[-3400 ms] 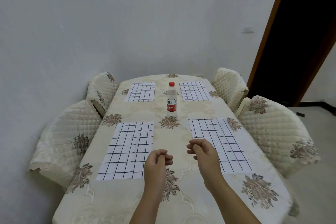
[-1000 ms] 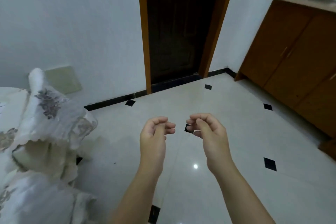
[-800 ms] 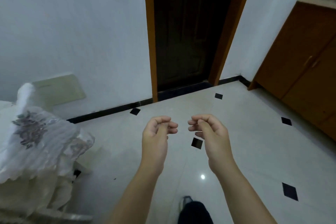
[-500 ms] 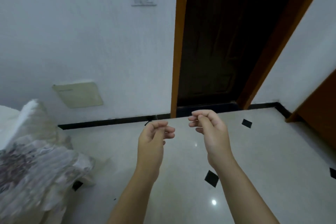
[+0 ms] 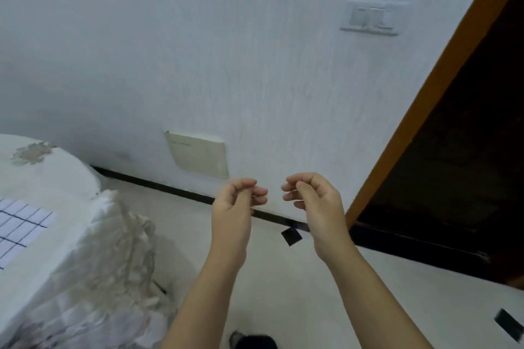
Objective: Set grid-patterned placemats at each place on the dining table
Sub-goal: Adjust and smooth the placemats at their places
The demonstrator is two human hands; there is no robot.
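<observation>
Half a second ago the dark doorway filled the middle of the view and the table was out of sight; now the view has swung left, so the doorway sits at the right edge and a corner of the dining table with its cream floral-embroidered tablecloth (image 5: pixel 42 178) has come back in at the left; one white grid-patterned placemat with thin black lines (image 5: pixel 19 227) lies flat on it near the table's right edge, cut off by the frame so only part shows; below it a quilted cream chair cover (image 5: pixel 99 278) is blurred and hard to read; the other placemats seen a few seconds back are outside the picture.

On the white textured wall (image 5: pixel 198 51) a beige rectangular panel (image 5: pixel 198 156) carries a faint line of print, too small to read; higher and to the right a white switch plate (image 5: pixel 371 18) shows no legible marking.

The left hand (image 5: pixel 235 212) is raised in front of the black skirting board (image 5: pixel 175 193), fingers curled, thumb resting against the fingertips, nothing between them; the right hand (image 5: pixel 314 207) matches it just beside, loosely curled and empty, apart from the left, both posed as they were before; further right the orange-brown wooden door frame (image 5: pixel 425 99) edges a dark opening whose inside cannot be made out; a dark shoe (image 5: pixel 255 341) peeks in at the bottom edge, cropped.
</observation>
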